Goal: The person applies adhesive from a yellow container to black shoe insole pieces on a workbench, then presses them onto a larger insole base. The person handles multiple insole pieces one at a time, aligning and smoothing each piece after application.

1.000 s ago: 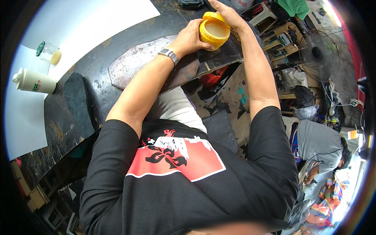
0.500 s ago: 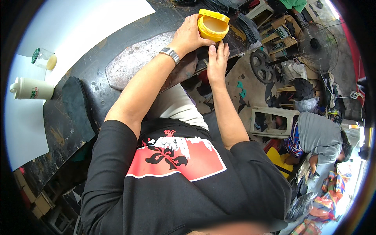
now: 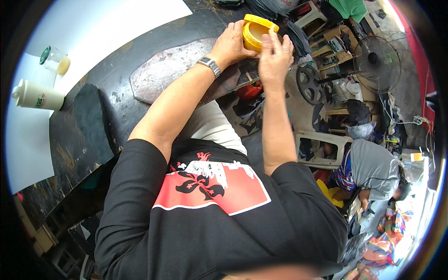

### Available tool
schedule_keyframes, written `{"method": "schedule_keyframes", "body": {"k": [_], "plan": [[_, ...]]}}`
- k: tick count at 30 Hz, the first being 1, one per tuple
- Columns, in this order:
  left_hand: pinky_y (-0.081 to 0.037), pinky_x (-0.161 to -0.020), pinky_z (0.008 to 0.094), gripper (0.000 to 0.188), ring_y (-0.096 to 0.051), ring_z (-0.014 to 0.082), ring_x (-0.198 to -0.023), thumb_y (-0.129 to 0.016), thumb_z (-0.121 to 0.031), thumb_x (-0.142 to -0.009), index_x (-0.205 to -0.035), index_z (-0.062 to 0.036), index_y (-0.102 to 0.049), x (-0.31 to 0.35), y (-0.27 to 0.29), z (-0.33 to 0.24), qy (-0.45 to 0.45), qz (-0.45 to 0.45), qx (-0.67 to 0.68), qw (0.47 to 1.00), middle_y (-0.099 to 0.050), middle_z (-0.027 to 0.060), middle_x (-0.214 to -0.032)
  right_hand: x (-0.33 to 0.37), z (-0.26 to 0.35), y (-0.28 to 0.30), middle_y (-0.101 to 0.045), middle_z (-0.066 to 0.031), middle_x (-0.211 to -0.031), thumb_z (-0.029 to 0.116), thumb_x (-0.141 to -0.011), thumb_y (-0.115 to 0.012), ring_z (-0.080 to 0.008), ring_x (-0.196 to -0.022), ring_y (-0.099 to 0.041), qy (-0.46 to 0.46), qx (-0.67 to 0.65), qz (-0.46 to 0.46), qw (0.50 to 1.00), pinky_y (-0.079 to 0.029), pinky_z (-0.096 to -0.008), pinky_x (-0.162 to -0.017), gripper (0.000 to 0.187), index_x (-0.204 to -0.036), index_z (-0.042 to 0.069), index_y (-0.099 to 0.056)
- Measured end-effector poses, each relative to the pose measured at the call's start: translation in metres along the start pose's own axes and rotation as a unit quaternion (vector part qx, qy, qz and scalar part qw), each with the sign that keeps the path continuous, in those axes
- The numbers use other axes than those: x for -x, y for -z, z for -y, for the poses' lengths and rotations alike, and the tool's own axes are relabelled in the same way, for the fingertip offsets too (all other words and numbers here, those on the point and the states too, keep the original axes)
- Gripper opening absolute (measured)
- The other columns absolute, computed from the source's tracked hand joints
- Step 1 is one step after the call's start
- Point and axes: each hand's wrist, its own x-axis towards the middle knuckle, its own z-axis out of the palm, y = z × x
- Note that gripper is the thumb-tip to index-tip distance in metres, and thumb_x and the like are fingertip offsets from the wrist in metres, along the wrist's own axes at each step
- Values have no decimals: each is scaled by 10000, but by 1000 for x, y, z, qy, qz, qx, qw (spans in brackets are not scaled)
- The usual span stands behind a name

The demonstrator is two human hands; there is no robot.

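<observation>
A yellow round jar (image 3: 250, 44) sits tilted toward me at the far edge of the dark table, its yellow lid (image 3: 261, 21) raised at the far side of the mouth. Pale stuff shows inside. My left hand (image 3: 231, 46), with a metal watch at the wrist, is wrapped round the jar's left side. At the jar's right, my right hand (image 3: 276, 60) has its fingers stretched upward, some in front of the mouth and rim. They are slightly blurred, and whether they touch the jar I cannot tell. A flat, worn grey slab (image 3: 163, 70) lies below my left forearm.
On the dark table (image 3: 70, 144) are a white lidded container (image 3: 39, 95), a clear jar with a green lid (image 3: 53, 59) and dark sheet material (image 3: 91, 119). A fan (image 3: 378, 60), a plastic stool (image 3: 322, 149) and a bent-over person (image 3: 373, 168) are at the right.
My right hand has risen from below the jar to its right side, fingers now across the mouth. My left hand keeps its hold. The whole view has shifted slightly.
</observation>
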Motion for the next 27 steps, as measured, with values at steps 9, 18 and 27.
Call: {"method": "schedule_keyframes", "body": {"k": [9, 18, 27], "plan": [[-419, -1125, 436, 890, -467, 385, -1365, -836, -252, -800, -1523, -94, -341, 40, 68, -9, 48, 61, 0, 997, -456, 235, -1469, -54, -21, 32, -605, -235, -1348, 802, -925, -312, -398, -1358, -457, 6, 142, 192, 971, -306, -566, -1130, 795, -1214, 200, -743], [-501, -616, 275, 170, -631, 149, -661, -729, -84, -893, -1062, -67, -744, 169, 220, -45, 71, 45, 58, 995, -683, 69, -827, -65, 1, 30, -714, -204, -1011, 677, -977, -415, -395, -987, -659, -25, 98, 204, 974, -509, -438, -872, 705, -951, 79, -786], [-506, -755, 356, 140, -653, 220, -822, -805, -205, -816, -838, -70, -775, 266, 354, -32, 235, -196, -246, 920, -712, 66, -813, -40, 8, 44, -583, -120, -638, 672, -968, -473, -213, -546, -586, -87, 117, 448, 882, -464, -344, -544, 748, -854, -20, -732]]}}
